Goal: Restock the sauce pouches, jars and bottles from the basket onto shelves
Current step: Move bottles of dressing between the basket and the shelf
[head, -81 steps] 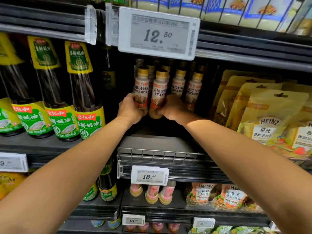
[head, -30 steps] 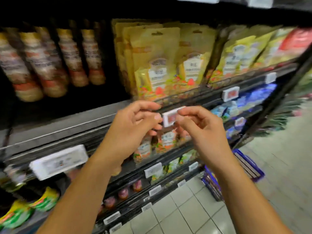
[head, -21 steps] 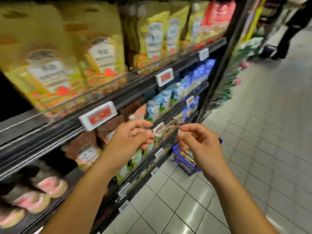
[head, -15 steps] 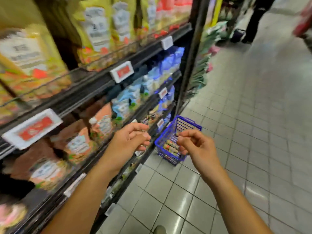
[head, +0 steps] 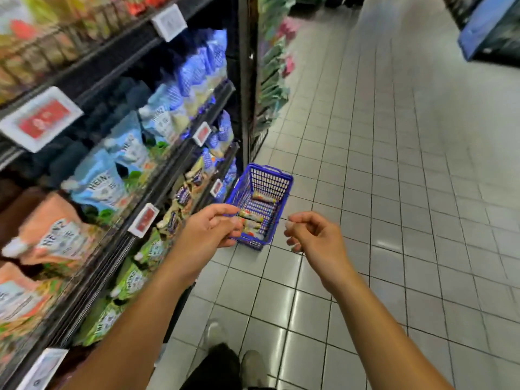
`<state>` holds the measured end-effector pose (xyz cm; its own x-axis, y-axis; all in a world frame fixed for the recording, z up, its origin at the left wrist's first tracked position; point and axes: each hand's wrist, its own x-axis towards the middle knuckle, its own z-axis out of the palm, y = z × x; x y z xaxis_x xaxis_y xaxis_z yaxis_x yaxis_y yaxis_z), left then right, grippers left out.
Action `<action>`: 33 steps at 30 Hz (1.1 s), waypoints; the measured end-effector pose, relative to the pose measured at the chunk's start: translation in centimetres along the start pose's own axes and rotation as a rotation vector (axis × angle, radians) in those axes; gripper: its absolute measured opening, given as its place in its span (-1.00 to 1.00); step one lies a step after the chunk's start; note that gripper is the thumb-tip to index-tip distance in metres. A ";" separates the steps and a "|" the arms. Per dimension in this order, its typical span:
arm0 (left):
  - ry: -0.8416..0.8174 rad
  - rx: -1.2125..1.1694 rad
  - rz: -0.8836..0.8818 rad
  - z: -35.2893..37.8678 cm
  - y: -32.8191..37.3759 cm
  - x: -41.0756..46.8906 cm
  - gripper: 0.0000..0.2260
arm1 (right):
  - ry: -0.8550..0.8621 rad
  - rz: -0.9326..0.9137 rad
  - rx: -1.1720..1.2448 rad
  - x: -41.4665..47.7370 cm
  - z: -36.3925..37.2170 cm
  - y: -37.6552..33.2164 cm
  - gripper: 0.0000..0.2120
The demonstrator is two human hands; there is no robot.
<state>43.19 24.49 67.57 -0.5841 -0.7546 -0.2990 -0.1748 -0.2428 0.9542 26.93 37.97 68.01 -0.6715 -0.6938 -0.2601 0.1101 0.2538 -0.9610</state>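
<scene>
I am looking down the aisle with both hands out in front, each grip loose, fingers half curled and holding nothing. My left hand (head: 209,229) is hovering in front of the blue basket (head: 277,175), which is sitting on the tiled floor (head: 394,192) beside the shelves (head: 168,161). A few bottles (head: 263,197) are lying inside it. My right hand (head: 315,237) is hanging just right of the basket.
</scene>
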 end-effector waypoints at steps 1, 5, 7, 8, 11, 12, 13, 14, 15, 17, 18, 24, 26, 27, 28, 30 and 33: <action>-0.010 0.002 -0.013 0.0 -0.2 0.9 -0.85 | 0.009 0.010 0.002 0.6 -0.1 0.3 -0.94; -0.023 0.005 -0.053 -0.5 -0.8 5.2 -0.85 | 0.027 0.035 -0.018 3.8 -0.2 1.2 -0.93; -0.029 0.010 -0.072 -0.9 -1.0 7.5 -0.85 | 0.039 0.058 -0.026 5.8 0.1 1.4 -0.93; -0.032 0.009 -0.081 -1.1 -1.0 8.8 -0.85 | 0.046 0.069 -0.026 7.0 0.3 1.4 -0.94; -0.028 0.010 -0.125 -1.9 -0.7 13.0 -0.85 | 0.065 0.108 -0.025 10.8 1.4 1.2 -0.95; -0.024 0.011 -0.138 -2.1 -0.6 14.5 -0.85 | 0.071 0.120 -0.023 12.1 1.8 1.0 -0.94; -0.025 0.012 -0.150 -2.2 -0.4 15.9 -0.85 | 0.078 0.130 -0.022 13.4 2.2 0.8 -0.94; -0.029 0.011 -0.160 -2.3 -0.1 17.4 -0.85 | 0.084 0.137 -0.024 14.7 2.5 0.5 -0.94; -0.036 0.010 -0.168 -2.4 0.1 18.7 -0.86 | 0.089 0.142 -0.029 15.9 2.9 0.2 -0.94; -0.053 0.003 -0.176 -2.4 0.6 21.3 -0.86 | 0.094 0.147 -0.034 18.1 3.5 -0.2 -0.93; -0.059 0.002 -0.180 -2.4 0.8 22.5 -0.86 | 0.099 0.151 -0.029 19.2 3.7 -0.4 -0.93; -0.081 0.009 -0.212 -2.0 0.9 29.0 -0.87 | 0.119 0.204 -0.004 24.2 4.4 -0.1 -0.93; -0.080 0.028 -0.226 -2.0 0.3 30.5 -0.86 | 0.123 0.230 -0.012 25.5 4.3 0.5 -0.90; -0.079 0.035 -0.239 -1.9 -0.1 31.3 -0.87 | 0.122 0.244 -0.020 26.2 4.2 0.9 -0.89; -0.075 0.034 -0.258 -1.7 -0.5 32.0 -0.87 | 0.119 0.258 -0.027 26.8 4.0 1.3 -0.88; -0.054 0.008 -0.308 -1.3 -1.6 33.4 -0.89 | 0.110 0.290 -0.034 28.3 3.7 2.2 -0.88; -0.013 0.008 -0.386 -0.5 -3.4 35.7 -0.90 | 0.082 0.339 -0.064 31.2 3.0 3.9 -0.91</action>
<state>23.29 -1.91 53.61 -0.4840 -0.6006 -0.6364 -0.3900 -0.5030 0.7713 8.60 15.31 55.90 -0.6618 -0.5068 -0.5524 0.2924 0.5039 -0.8127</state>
